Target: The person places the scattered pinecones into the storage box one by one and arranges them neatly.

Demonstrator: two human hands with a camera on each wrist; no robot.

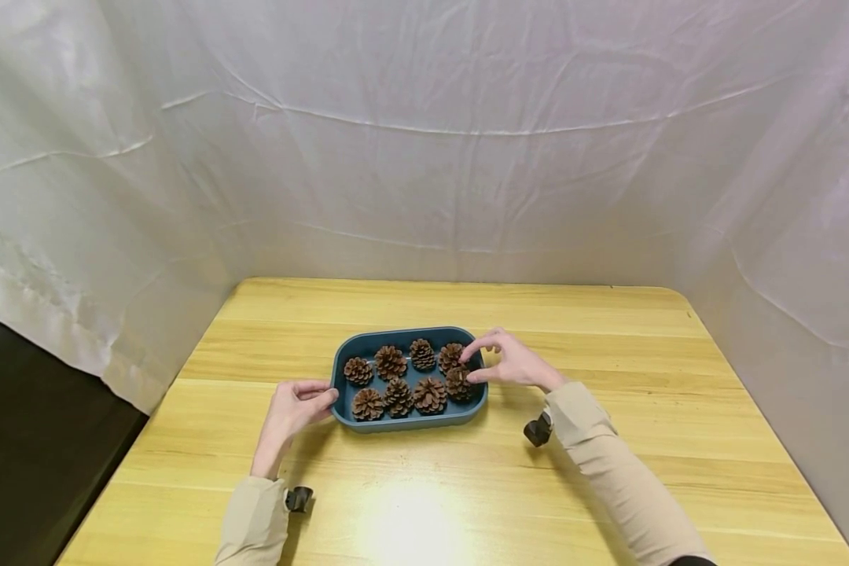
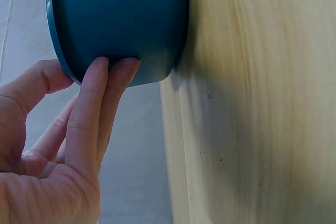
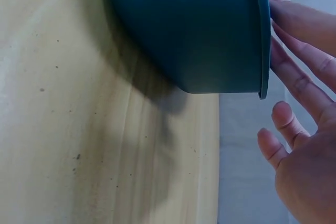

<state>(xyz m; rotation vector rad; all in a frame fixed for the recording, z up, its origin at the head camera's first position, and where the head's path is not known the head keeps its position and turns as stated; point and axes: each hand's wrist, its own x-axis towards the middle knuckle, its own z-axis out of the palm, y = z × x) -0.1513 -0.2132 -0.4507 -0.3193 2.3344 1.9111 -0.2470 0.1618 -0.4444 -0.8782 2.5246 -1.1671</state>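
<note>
A blue oblong tray (image 1: 410, 424) sits on the table, with several brown pine cones (image 1: 428, 395) in two rough rows inside it. My left hand (image 1: 293, 409) grips the tray's left end, thumb over the rim and fingers against the outer wall, as the left wrist view (image 2: 79, 124) also shows. At the right end, my right hand (image 1: 512, 362) reaches over the rim, its thumb and forefinger apart beside two pine cones (image 1: 458, 385). Whether the fingertips touch a cone cannot be told; in the right wrist view the tray wall (image 3: 210, 35) hides them.
The tray stands near the middle of a light wooden table (image 1: 608, 487). Pale cloth (image 1: 467, 196) hangs behind the table and along its sides. A dark surface (image 1: 35, 448) lies beyond the left edge.
</note>
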